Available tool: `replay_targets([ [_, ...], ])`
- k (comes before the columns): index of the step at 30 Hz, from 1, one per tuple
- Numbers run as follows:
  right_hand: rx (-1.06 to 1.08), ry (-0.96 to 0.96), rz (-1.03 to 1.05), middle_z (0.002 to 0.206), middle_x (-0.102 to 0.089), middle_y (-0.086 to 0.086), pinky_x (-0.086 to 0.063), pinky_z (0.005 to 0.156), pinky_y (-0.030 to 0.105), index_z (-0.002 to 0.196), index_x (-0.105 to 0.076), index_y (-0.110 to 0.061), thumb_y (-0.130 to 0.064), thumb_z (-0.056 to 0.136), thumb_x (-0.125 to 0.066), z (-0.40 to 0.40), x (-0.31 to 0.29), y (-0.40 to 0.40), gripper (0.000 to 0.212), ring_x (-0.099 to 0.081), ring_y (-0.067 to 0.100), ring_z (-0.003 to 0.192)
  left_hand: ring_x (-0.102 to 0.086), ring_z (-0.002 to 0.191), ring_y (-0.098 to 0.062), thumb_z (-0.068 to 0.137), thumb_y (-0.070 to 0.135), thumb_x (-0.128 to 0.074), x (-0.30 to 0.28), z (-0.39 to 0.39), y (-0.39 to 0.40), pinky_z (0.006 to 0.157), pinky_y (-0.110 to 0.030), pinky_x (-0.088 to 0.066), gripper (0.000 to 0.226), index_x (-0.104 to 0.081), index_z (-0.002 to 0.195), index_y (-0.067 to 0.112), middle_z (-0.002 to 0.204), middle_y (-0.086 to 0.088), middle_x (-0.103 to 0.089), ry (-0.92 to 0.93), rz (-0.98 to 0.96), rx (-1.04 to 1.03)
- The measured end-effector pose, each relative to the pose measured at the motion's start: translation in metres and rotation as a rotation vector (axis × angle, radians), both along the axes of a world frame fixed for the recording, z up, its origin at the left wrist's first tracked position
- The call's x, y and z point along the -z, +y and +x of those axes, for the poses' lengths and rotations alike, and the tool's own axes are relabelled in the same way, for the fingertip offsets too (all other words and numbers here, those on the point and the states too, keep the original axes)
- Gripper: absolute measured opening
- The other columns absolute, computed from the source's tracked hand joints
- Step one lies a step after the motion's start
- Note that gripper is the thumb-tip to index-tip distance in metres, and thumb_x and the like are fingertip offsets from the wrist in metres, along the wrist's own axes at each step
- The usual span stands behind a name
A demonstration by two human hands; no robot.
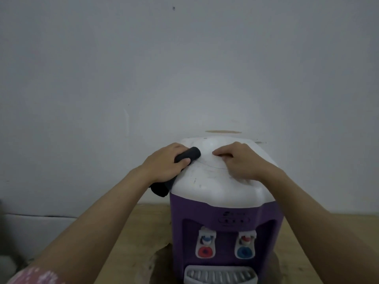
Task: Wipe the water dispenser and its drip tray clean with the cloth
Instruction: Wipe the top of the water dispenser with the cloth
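Observation:
A purple water dispenser (223, 214) with a white top stands on a wooden table, close to the wall. My left hand (166, 163) grips a dark cloth (187, 154) and holds it against the left side of the white top; the cloth's loose end hangs below my wrist. My right hand (239, 160) rests on the white top at the right, fingers curled and pointing left, holding nothing. On the front sit a red tap (205, 243) and a blue tap (245, 244). The grey slotted drip tray (220, 274) juts out at the bottom.
The wooden table (135, 238) runs left and right of the dispenser, with a darker stained patch by its lower left. A plain pale wall (184, 68) rises directly behind. A white ledge (37, 226) lies at the lower left.

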State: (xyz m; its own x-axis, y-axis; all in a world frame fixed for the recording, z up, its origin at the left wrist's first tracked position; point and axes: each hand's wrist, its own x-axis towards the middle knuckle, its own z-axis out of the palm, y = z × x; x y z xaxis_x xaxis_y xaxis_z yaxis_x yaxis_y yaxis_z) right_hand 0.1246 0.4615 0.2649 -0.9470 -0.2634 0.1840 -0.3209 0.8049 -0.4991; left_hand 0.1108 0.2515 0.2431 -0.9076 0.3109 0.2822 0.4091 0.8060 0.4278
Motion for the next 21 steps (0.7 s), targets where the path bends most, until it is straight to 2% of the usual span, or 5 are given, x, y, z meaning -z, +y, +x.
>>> replay_targets([
  [7, 0.006, -0.005, -0.032, 0.132, -0.054, -0.001, -0.037, 0.074, 0.012, 0.127, -0.056, -0.021, -0.007, 0.096, -0.040, 0.000, 0.003, 0.003, 0.037, -0.055, 0.014, 0.102, -0.052, 0.109, -0.009, 0.089, 0.039, -0.049, 0.006, 0.021, 0.015, 0.095, -0.030, -0.042, 0.037, -0.058, 0.121, 0.023, 0.121, 0.011, -0.057, 0.112, -0.039, 0.209],
  [9, 0.008, -0.001, -0.050, 0.130, -0.054, 0.000, -0.040, 0.060, 0.012, 0.127, -0.055, -0.022, -0.010, 0.097, -0.039, 0.001, 0.005, 0.003, 0.036, -0.056, 0.011, 0.083, -0.053, 0.107, -0.013, 0.092, 0.030, -0.051, 0.005, 0.013, 0.014, 0.094, -0.034, -0.043, 0.029, -0.060, 0.117, 0.020, 0.118, 0.007, -0.057, 0.119, 0.016, 0.097],
  [13, 0.010, -0.005, -0.079, 0.131, -0.053, -0.001, -0.039, 0.058, 0.010, 0.128, -0.055, -0.023, -0.012, 0.098, -0.039, 0.000, 0.007, 0.005, 0.036, -0.056, 0.007, 0.073, -0.052, 0.103, -0.018, 0.092, 0.026, -0.049, 0.007, -0.001, 0.018, 0.092, -0.035, -0.041, 0.022, -0.063, 0.106, 0.017, 0.110, 0.006, -0.050, 0.112, 0.106, -0.120],
  [17, 0.008, -0.015, -0.081, 0.133, -0.052, -0.002, -0.041, 0.059, 0.011, 0.128, -0.055, -0.022, -0.009, 0.097, -0.040, -0.001, 0.006, 0.004, 0.037, -0.057, 0.010, 0.079, -0.054, 0.096, -0.016, 0.090, 0.028, -0.052, 0.011, 0.013, 0.025, 0.086, -0.036, -0.045, 0.023, -0.064, 0.106, 0.017, 0.103, 0.007, -0.053, 0.193, 0.077, -0.001],
  [21, 0.009, -0.006, -0.065, 0.135, -0.052, 0.000, -0.033, 0.086, 0.013, 0.127, -0.056, -0.018, -0.004, 0.095, -0.041, 0.000, 0.006, 0.004, 0.038, -0.052, 0.015, 0.115, -0.054, 0.098, -0.012, 0.084, 0.038, -0.046, 0.017, 0.034, 0.039, 0.083, -0.032, -0.046, 0.040, -0.063, 0.114, 0.019, 0.108, 0.008, -0.057, 0.245, 0.013, 0.242],
])
